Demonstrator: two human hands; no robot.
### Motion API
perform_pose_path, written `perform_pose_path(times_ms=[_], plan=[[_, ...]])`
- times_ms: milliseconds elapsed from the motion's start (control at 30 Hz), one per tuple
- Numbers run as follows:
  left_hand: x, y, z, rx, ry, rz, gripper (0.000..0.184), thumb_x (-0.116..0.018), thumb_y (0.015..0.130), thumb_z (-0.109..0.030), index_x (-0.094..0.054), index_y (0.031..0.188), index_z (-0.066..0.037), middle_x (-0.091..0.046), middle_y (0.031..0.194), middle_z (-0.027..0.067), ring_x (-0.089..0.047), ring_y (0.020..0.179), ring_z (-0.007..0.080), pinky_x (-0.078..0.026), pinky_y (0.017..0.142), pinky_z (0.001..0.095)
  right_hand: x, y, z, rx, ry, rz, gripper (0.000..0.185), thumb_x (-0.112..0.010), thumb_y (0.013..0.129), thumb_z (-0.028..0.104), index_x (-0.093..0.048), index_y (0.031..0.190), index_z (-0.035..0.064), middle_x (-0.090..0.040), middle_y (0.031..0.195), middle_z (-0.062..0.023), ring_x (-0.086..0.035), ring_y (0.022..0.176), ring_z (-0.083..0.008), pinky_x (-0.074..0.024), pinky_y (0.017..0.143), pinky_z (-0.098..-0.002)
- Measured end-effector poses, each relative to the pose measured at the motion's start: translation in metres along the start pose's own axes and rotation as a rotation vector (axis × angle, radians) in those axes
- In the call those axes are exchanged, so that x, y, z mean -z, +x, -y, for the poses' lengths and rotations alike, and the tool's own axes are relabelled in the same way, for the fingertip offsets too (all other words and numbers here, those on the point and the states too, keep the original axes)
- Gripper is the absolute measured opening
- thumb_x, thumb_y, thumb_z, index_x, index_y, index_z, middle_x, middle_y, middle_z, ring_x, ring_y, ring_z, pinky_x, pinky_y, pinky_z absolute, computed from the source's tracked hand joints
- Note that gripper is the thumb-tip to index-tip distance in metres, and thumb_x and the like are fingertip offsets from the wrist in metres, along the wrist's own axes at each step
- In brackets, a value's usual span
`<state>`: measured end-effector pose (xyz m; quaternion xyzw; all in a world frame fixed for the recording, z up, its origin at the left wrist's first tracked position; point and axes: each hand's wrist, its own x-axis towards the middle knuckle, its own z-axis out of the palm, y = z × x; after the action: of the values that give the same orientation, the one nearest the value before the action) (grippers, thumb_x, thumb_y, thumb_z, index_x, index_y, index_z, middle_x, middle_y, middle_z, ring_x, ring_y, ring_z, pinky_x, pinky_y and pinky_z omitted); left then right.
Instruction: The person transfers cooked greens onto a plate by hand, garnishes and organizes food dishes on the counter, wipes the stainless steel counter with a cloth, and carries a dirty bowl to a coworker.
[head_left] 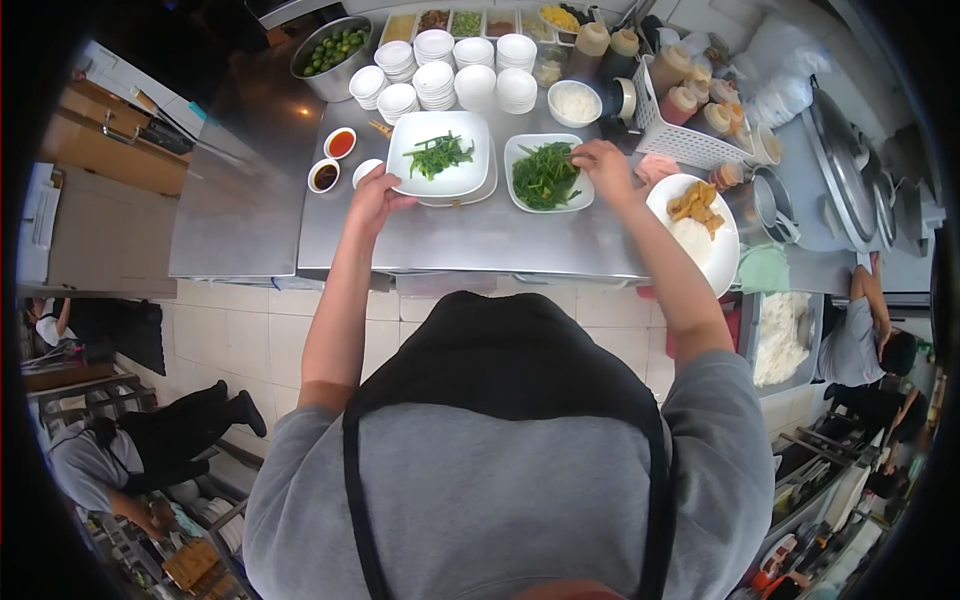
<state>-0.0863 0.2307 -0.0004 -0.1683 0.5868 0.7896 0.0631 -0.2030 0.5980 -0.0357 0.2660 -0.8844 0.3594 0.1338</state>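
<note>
Viewing through the head camera, I log both of the wearer's hands over a brushed stainless-steel counter [450,245].

Hand states: the left hand [372,200] grips a glossy white square plate [465,182] at its near-left corner, over a second white dish [466,202] mostly hidden beneath; I cannot tell whether the two touch. The right hand [603,165] has its fingers narrowed at the far-right edge of a smaller white square dish [584,197]. I cannot tell whether they pinch anything.

Progress, my judgement: partway. A modest pile of bright green cut leafy stems [438,156] lies on the held plate, near its middle, with white surface bare around it. A larger, darker heap of leafy greens [543,175] fills most of the smaller dish, to the right. Done, as far as I can see: both hold greens. Left: the held plate is not yet set down, and the right hand is not yet clear of the heap.

Counts: greens, two portions. Square dishes in use, two, plus the covered one. Small round white sauce cups at left, two: one of orange-red sauce [341,142], one of dark brown sauce [323,176]. Stacks of small round white dishes [434,80] on the far side, nine. Large round white plate [722,255] at right, one, carrying one rice mound [690,238] and golden-brown pieces [694,203], overlapping, not countable.
</note>
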Motion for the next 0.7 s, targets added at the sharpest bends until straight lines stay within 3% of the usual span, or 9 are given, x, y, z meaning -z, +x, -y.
perform_pose_path(times_ms=[200, 367, 700], plan=[[-0.004, 0.005, 0.003, 0.005, -0.010, 0.026, 0.039, -0.043, 0.076, -0.002, -0.042, 0.114, 0.008, -0.055, 0.100, 0.0157, -0.060, 0.083, 0.0217, -0.055, 0.066, 0.0316, 0.044, 0.021, 0.036, 0.082, -0.063, 0.007, 0.013, -0.065, 0.068, 0.013, -0.064, 0.080, 0.0060, -0.059, 0.073, -0.0086, -0.055, 0.074, -0.0258, -0.0431, 0.066, -0.0346], [-0.009, 0.009, 0.005, 0.018, 0.014, 0.038, 0.041, -0.044, 0.076, -0.003, -0.042, 0.115, 0.007, -0.056, 0.098, 0.0146, -0.060, 0.082, 0.0212, -0.055, 0.067, 0.0316, 0.075, 0.040, 0.060, 0.015, -0.024, 0.087, 0.013, -0.065, 0.069, 0.012, -0.063, 0.080, 0.0053, -0.059, 0.075, -0.0086, -0.055, 0.075, -0.0262, -0.0436, 0.067, -0.0344], [-0.045, 0.013, 0.003, 0.013, 0.036, 0.107, 0.045, -0.046, 0.074, -0.002, -0.042, 0.117, 0.007, -0.056, 0.098, 0.0141, -0.060, 0.084, 0.0214, -0.055, 0.066, 0.0298, 0.117, 0.092, 0.131, 0.282, -0.145, 0.108, 0.016, -0.064, 0.072, 0.013, -0.062, 0.087, 0.0066, -0.058, 0.080, -0.0065, -0.054, 0.072, -0.0232, -0.0439, 0.063, -0.0305]])
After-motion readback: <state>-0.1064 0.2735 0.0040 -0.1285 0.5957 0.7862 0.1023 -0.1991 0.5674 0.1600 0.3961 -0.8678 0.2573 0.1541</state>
